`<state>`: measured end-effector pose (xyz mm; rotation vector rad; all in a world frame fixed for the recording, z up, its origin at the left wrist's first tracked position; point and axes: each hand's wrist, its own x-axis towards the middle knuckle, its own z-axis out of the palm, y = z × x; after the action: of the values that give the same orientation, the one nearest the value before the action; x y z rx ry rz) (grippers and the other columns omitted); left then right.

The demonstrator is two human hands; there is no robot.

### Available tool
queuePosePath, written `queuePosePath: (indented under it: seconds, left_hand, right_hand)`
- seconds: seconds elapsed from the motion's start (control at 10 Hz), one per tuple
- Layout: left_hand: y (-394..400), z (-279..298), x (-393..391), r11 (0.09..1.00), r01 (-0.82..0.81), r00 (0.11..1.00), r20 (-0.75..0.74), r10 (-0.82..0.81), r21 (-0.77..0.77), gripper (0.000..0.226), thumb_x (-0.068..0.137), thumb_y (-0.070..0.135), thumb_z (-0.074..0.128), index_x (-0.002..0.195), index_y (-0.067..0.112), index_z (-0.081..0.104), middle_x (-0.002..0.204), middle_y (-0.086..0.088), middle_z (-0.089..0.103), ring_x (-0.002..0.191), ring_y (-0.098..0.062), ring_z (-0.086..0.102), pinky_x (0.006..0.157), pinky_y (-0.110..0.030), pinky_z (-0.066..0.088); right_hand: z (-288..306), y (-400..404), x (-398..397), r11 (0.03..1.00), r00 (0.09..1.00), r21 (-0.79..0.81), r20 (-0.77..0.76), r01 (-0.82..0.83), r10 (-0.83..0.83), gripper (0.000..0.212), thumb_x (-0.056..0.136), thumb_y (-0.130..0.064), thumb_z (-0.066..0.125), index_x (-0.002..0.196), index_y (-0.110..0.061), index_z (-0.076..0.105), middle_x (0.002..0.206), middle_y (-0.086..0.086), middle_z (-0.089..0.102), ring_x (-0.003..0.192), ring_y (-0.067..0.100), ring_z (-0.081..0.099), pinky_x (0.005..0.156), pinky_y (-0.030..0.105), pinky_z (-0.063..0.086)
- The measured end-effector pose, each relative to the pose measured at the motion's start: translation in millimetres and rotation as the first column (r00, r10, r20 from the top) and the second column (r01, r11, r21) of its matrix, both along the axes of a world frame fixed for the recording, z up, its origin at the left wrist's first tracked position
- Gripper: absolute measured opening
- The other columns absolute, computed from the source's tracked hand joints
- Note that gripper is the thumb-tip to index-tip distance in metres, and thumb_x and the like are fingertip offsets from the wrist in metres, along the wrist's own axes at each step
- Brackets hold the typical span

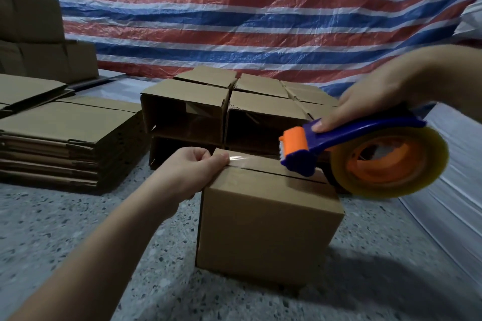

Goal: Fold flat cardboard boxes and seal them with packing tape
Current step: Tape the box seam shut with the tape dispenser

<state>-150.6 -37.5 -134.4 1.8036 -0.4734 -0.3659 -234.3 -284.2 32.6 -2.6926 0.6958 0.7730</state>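
A folded cardboard box (268,221) stands on the speckled floor in front of me, its top flaps closed with a seam down the middle. My left hand (193,172) rests at the box's near-left top edge, its thumb pressing the end of a clear tape strip (240,157) onto the seam. My right hand (365,104) grips the blue and orange tape dispenser (360,156) by its handle, held just above the box's far right. The dispenser carries a large roll of clear tape (417,164).
Several folded boxes (208,101) lie stacked on their sides just behind. A stack of flat cardboard sheets (65,143) sits at the left, more boxes (39,41) at the far left. A striped tarp (260,21) hangs behind, and white sheeting (448,190) lies at the right.
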Motion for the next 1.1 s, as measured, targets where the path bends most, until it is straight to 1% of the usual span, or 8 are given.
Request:
queuePosePath:
  seconds: [0.1,0.2,0.3,0.4,0.5,0.6,1.0,1.1]
  left_hand:
    - [-0.6,1.2,0.4,1.0,0.001,1.0,0.002,-0.001,0.023,0.04,0.088,0.053,0.061,0.072,0.017,0.053,0.064,0.0,0.055,0.064,-0.018,0.048,0.057,-0.027,0.039]
    - [0.4,9.2,-5.4,0.991,-0.005,0.998,0.057,-0.003,0.133,0.044,0.09,0.053,0.058,0.073,0.013,0.056,0.065,-0.002,0.058,0.061,-0.017,0.05,0.058,-0.029,0.042]
    - [1.2,17.1,-17.6,0.924,-0.282,0.851,0.512,0.116,0.26,0.036,0.095,0.049,0.051,0.078,0.018,0.059,0.071,-0.001,0.062,0.065,-0.016,0.058,0.059,-0.032,0.049]
    - [-1.2,33.0,-42.1,0.935,-0.302,0.607,0.794,0.038,0.186,0.039,0.088,0.061,0.035,0.096,0.03,0.057,0.09,0.011,0.06,0.08,-0.001,0.054,0.067,-0.018,0.042]
    - [-13.3,32.0,-61.0,0.877,-0.079,0.613,0.716,-0.333,0.474,0.079,0.078,0.077,0.018,0.144,0.038,0.037,0.148,0.018,0.04,0.127,0.005,0.033,0.104,-0.016,0.02]
    - [-20.5,22.2,-63.9,0.776,-0.151,0.5,0.725,-0.474,0.612,0.099,0.07,0.084,0.003,0.155,0.035,0.013,0.162,0.014,0.011,0.146,-0.001,0.009,0.107,-0.017,-0.001]
    - [-20.1,19.0,-58.2,0.742,-0.201,0.447,0.734,-0.511,0.639,0.104,0.067,0.087,-0.012,0.156,0.036,0.006,0.163,0.016,0.005,0.147,-0.001,0.002,0.106,-0.016,-0.007]
    - [-19.4,20.3,-60.4,0.744,-0.174,0.471,0.718,-0.513,0.645,0.092,0.072,0.085,-0.008,0.154,0.043,-0.002,0.162,0.018,0.001,0.146,0.002,-0.001,0.107,-0.018,-0.01]
  right_hand:
    - [2.5,3.6,-17.2,0.994,0.999,-0.107,-0.035,0.017,-0.021,0.104,0.04,-0.086,0.079,0.115,-0.014,0.069,0.099,0.014,0.077,0.081,0.026,0.075,0.064,0.031,0.059]
    - [-7.4,-0.6,-17.2,0.997,0.997,-0.053,-0.051,0.048,-0.05,0.101,0.043,-0.082,0.074,0.116,-0.013,0.068,0.096,0.01,0.078,0.084,0.026,0.076,0.063,0.028,0.059]
    - [-14.5,-6.2,-20.4,0.998,0.997,-0.013,-0.037,0.065,-0.066,0.095,0.046,-0.079,0.069,0.111,-0.011,0.07,0.091,0.01,0.078,0.075,0.022,0.075,0.06,0.027,0.058]
    - [-17.7,-13.2,-19.2,0.998,0.998,-0.008,-0.034,0.056,-0.056,0.095,0.044,-0.081,0.068,0.109,-0.012,0.071,0.09,0.009,0.078,0.073,0.02,0.075,0.058,0.026,0.057]
    - [-19.3,-16.3,-19.3,0.998,0.998,0.02,-0.023,0.064,-0.063,0.096,0.042,-0.08,0.07,0.11,-0.011,0.07,0.088,0.009,0.078,0.07,0.02,0.074,0.055,0.025,0.056]
    - [-20.4,-20.1,-19.3,0.998,0.998,0.036,-0.03,0.047,-0.046,0.094,0.044,-0.079,0.07,0.109,-0.011,0.071,0.086,0.008,0.078,0.068,0.019,0.074,0.054,0.025,0.055]
    - [-3.9,-54.3,-54.9,0.998,0.992,-0.007,-0.107,0.069,-0.069,0.075,0.042,-0.088,0.073,0.082,-0.026,0.081,0.091,0.008,0.078,0.074,0.019,0.073,0.066,0.027,0.056]
    - [-18.3,-56.5,-56.3,0.997,0.993,-0.003,-0.091,0.076,-0.076,0.091,0.04,-0.088,0.076,0.094,-0.015,0.078,0.089,0.008,0.077,0.073,0.019,0.073,0.067,0.027,0.057]
